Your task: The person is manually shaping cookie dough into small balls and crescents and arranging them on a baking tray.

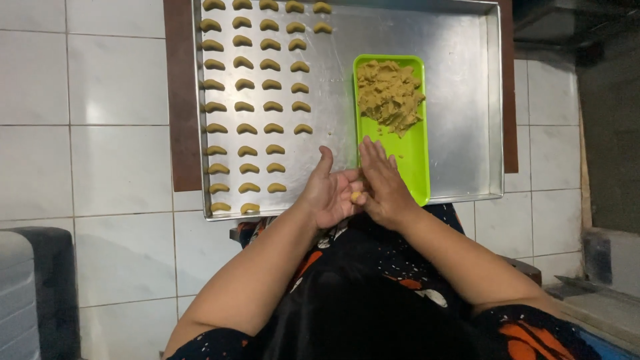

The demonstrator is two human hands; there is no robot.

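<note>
My left hand (328,193) and my right hand (381,185) are pressed palm to palm over the near edge of a metal baking tray (460,100). A small piece of yellow-brown dough (356,197) shows between the two palms. On the tray's left half lie several rows of crescent-shaped dough pieces (257,107). A bright green rectangular tray (410,157) rests on the metal tray just beyond my right hand and carries a heap of crumbly dough (390,93).
The metal tray sits on a brown board (179,100) over a white tiled floor (107,153). A dark grey container (37,287) stands at the lower left. A grey slab and dark wall area (603,267) are at the right.
</note>
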